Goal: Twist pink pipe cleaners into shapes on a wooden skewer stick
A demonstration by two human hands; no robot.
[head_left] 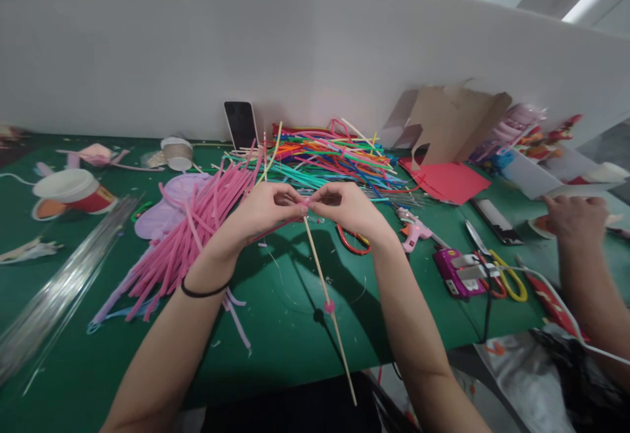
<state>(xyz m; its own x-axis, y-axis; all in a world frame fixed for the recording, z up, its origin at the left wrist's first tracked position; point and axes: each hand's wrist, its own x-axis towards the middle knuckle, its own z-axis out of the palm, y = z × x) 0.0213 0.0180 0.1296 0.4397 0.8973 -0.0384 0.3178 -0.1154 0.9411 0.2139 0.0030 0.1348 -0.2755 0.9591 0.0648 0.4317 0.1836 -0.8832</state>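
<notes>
Left hand (266, 213) and right hand (348, 208) pinched a pink strip (306, 202) atop a thin stick (317, 259).
A pink piece (329, 306) sat midway along the stick, above the green counter (275, 361).

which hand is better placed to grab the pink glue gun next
Probably the right hand: the pink glue gun lies to its right, while the left hand is farther off, beside the pink pipe cleaners. Both hands are at the wooden stick's upper end.
</notes>
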